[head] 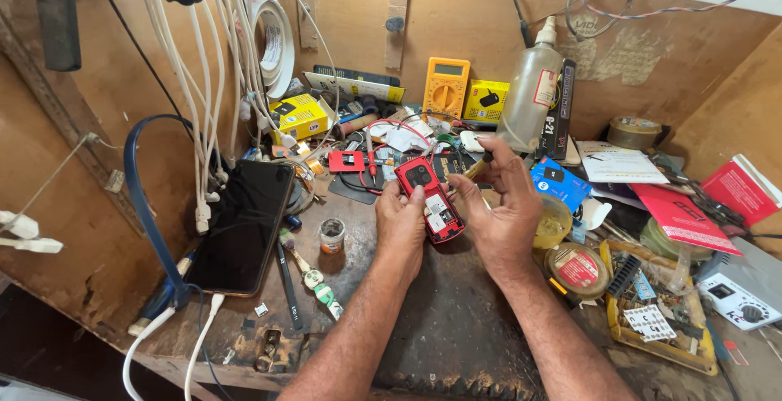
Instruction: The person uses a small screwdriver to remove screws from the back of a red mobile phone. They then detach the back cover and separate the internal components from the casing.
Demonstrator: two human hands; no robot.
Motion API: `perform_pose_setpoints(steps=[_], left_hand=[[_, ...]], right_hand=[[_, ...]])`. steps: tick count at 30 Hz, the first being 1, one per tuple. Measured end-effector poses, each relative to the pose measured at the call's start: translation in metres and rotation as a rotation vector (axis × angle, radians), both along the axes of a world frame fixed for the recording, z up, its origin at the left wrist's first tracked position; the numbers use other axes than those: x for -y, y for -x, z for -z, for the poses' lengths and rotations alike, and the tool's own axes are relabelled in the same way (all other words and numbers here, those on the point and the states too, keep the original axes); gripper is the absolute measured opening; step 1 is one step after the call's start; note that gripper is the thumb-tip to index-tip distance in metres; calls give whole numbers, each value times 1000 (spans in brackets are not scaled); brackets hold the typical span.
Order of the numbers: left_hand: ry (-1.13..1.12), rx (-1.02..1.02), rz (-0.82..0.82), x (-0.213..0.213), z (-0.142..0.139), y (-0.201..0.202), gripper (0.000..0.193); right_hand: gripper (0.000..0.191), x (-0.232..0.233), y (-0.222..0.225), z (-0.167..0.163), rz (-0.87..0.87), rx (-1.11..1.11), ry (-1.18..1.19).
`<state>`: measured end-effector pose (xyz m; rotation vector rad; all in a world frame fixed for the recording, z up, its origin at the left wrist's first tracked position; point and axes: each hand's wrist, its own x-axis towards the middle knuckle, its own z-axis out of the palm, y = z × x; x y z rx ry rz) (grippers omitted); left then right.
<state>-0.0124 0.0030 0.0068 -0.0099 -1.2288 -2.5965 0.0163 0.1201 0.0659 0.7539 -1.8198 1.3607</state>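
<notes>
Your left hand (401,223) pinches the small red plastic phone with its back cover off (429,198) at the centre of the dark bench mat (456,319), while your right hand (505,205), at its 3 o'clock, grips a thin dark-handled tool (481,162) in curled fingers. The phone looks light, stiff and fragile inside, so hold its side edges, off the exposed board.

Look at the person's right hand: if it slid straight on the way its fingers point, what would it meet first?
The right hand points left, so it would probably meet the red phone held by the left hand first, though depth is unclear.
</notes>
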Motion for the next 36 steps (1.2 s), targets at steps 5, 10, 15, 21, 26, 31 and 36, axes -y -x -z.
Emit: perform_pose_setpoints(steps=[5, 10, 15, 21, 26, 31, 36], left_hand=[[-85, 42, 63, -1, -2, 1, 23], [-40, 19, 44, -1, -7, -3, 24], [-27, 3, 37, -1, -10, -7, 25], [-128, 30, 86, -1, -9, -8, 27], [-237, -22, 71, -1, -3, 3, 27], [-353, -56, 34, 2, -8, 14, 23], [-240, -41, 43, 8, -26, -2, 28]], right_hand=[[52, 1, 2, 2, -45, 88, 78], [55, 0, 0, 1, -115, 93, 88], [53, -1, 0, -4, -28, 19, 138], [47, -14, 0, -8, -73, 148, 288], [33, -13, 4, -9, 102, 228, 60], [33, -19, 4, -14, 120, 489, -249], [25, -27, 7, -12, 145, 477, -300]])
